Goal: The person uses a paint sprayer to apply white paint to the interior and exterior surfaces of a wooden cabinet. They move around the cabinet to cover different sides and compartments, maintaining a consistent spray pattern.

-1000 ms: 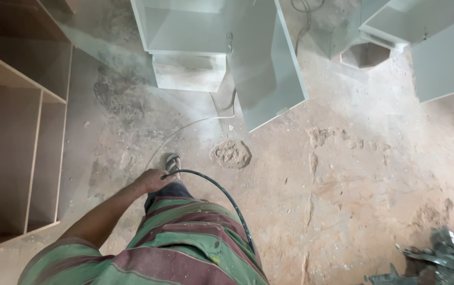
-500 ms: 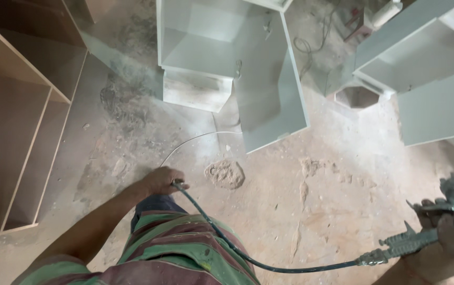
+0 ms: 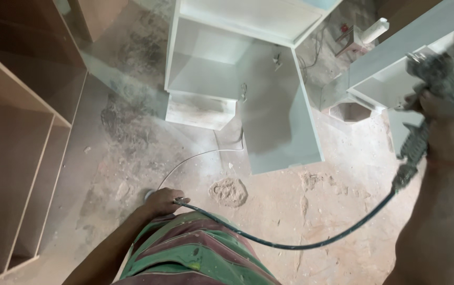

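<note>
Grey, paint-crusted metal fills the upper right corner now: the spray gun (image 3: 431, 84), which half a second ago was low at the right edge, is lifted high, and the right hand (image 3: 448, 124) is closed tight around its grip. The dark hose (image 3: 290, 244) runs from the bottom of the gun down in a long curve to the left hand (image 3: 162, 200), where before it hung lower and shorter in the view. The left hand stays at nearly the same place above the striped shorts (image 3: 200, 253), with the fingers folded around the hose, so it is not open. The white cabinet (image 3: 227, 68) lies on the dusty floor (image 3: 132, 158) with its open side up; its compartments hold nothing that I can see. On the left, the brown wooden shelf unit (image 3: 16, 158) also shows bare compartments. The right forearm rises steeply from the bottom edge, the wrist bent toward the cabinet; the left arm reaches down and forward.
</note>
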